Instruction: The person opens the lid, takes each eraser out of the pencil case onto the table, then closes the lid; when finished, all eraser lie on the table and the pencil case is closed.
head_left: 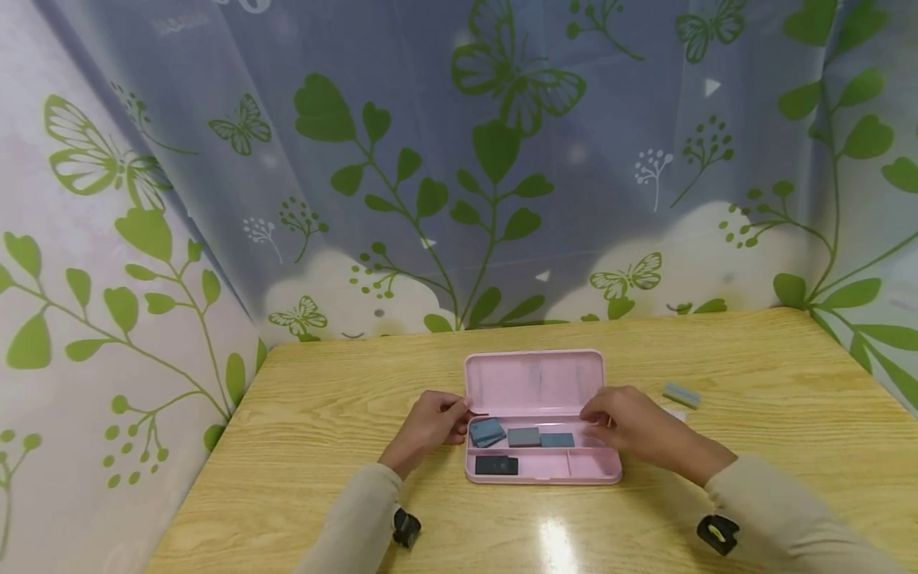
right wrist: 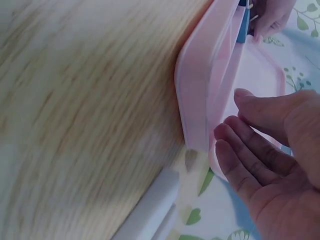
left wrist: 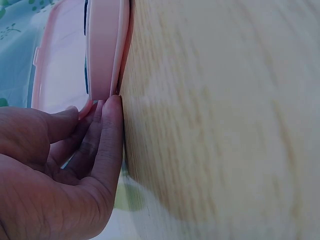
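Note:
A pink pencil case (head_left: 545,470) lies open on the table, its lid (head_left: 534,381) tilted back behind the tray. Stacked blue blocks (head_left: 488,431), a grey block (head_left: 523,437) and a flat blue block (head_left: 557,440) lie in the rear compartment. The front left compartment holds a black block-like item (head_left: 496,465). With fairly straight fingers, my left hand (head_left: 433,418) touches the case's left end near the hinge; its thumb is by the lid's edge. My right hand (head_left: 638,422) is at the right end, fingers extended and nothing between thumb and fingers.
A grey-and-pale block (head_left: 681,395) lies on the wooden table (head_left: 344,399) to the right of the case, with a small whitish piece (head_left: 677,414) near it. Behind the table hangs a curtain (head_left: 402,175) with leaves and butterflies.

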### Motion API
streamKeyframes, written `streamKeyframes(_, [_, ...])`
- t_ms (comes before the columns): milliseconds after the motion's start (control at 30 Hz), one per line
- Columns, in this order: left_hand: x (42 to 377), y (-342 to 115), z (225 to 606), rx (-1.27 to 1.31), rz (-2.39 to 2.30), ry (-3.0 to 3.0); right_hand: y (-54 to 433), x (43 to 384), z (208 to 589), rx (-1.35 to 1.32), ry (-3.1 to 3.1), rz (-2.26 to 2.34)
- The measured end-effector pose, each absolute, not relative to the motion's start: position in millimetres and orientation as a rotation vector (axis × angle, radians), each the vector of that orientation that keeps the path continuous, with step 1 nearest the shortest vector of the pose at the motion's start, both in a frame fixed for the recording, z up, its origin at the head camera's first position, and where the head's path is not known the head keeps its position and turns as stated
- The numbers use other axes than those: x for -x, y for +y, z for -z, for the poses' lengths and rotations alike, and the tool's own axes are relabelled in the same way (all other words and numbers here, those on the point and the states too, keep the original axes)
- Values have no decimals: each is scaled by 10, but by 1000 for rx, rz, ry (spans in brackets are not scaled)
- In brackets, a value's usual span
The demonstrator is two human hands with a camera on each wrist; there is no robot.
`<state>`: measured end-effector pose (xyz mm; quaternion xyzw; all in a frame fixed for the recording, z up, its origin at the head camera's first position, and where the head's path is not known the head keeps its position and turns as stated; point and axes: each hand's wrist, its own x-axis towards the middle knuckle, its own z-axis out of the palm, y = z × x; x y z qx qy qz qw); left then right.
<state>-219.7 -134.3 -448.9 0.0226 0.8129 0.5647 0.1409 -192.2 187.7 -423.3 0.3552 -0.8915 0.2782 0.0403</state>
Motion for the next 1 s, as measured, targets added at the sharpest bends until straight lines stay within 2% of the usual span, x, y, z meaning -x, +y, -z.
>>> streamKeyframes(433, [2192, -1350, 4483, -49, -1630, 2337, 1668, 1924, 4289, -1100, -2857, -952])
streamKeyframes(1000, [2194, -1340, 4482, -41, -1627, 2343, 1622, 1931, 4316, -1041, -2895, -895])
